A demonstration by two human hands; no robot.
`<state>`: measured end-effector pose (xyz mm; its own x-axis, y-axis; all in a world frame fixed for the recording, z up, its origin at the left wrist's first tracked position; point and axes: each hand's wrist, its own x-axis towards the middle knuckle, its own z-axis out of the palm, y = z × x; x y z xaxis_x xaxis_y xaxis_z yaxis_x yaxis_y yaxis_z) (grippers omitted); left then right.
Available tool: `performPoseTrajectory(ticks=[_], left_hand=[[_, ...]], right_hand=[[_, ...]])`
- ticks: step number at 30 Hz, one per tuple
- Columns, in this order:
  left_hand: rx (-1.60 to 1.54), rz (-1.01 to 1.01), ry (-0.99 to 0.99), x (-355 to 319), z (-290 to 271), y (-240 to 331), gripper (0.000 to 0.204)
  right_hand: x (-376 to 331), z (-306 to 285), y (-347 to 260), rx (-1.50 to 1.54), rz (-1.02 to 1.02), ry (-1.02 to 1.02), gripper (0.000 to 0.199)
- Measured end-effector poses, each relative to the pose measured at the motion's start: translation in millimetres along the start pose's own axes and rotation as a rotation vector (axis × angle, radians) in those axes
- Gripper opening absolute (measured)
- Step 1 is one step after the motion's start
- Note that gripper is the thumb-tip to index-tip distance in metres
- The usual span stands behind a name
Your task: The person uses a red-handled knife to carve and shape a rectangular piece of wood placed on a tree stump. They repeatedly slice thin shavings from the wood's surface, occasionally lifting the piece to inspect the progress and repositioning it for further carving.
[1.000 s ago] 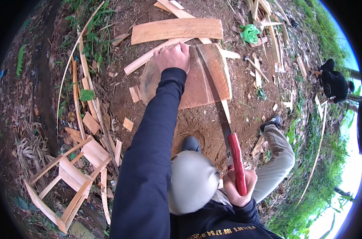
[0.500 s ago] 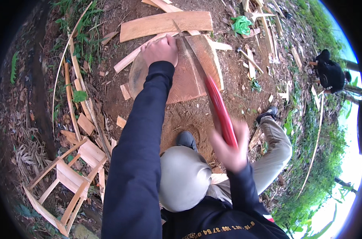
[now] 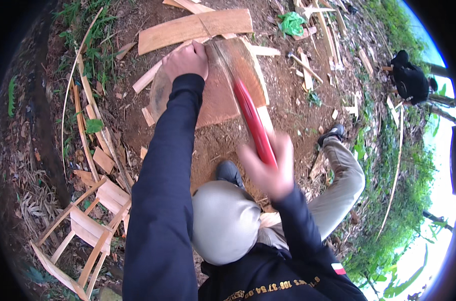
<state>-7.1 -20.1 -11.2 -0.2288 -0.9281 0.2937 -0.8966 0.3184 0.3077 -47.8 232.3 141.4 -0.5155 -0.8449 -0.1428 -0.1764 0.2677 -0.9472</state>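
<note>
My right hand (image 3: 268,165) is wrapped around the red handle of a hand saw (image 3: 253,120), slightly blurred. The thin blade slants away to the upper left, along the right edge of a reddish-brown wooden board (image 3: 215,98). This board lies on a broad tree stump (image 3: 250,65) whose cut face shows rings on the right. At the board's far end my left hand (image 3: 187,61) is closed over its edge, knuckles up; its fingertips are hidden. Whether the blade's teeth are in the wood cannot be made out.
Behind the stump lies a wide plank (image 3: 195,31) among thinner strips. A hammer (image 3: 307,67) and a green plastic bag (image 3: 291,23) are at the right. A wooden frame (image 3: 90,228) stands lower left. Far right, a person in dark clothes (image 3: 411,78) bends over.
The view has shifted, so the scene sits further left and up. My right hand has pushed the saw forward, its handle now nearer the stump. My left hand keeps its place on the board.
</note>
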Motion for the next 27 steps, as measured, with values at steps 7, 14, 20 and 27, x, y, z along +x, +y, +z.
performPoseTrajectory(ticks=[7, 14, 20, 27], left_hand=[[0.012, -0.011, 0.019, 2.8, -2.4, -1.2, 0.048], [0.004, 0.019, 0.018, 0.6, -3.5, -0.7, 0.048], [0.045, -0.032, -0.052, 9.6, -2.5, 2.0, 0.052], [0.073, 0.007, 0.088, 3.8, -0.1, 4.7, 0.046]], right_hand=[[-5.9, -10.4, -1.5, 0.063, 0.139, -0.071, 0.021], [-46.9, -24.6, -23.7, 0.021, 0.077, -0.109, 0.023], [-9.7, -9.6, -34.2, 0.055, -0.002, -0.076, 0.027], [-96.9, -69.5, -26.9, 0.015, 0.015, -0.105, 0.013]])
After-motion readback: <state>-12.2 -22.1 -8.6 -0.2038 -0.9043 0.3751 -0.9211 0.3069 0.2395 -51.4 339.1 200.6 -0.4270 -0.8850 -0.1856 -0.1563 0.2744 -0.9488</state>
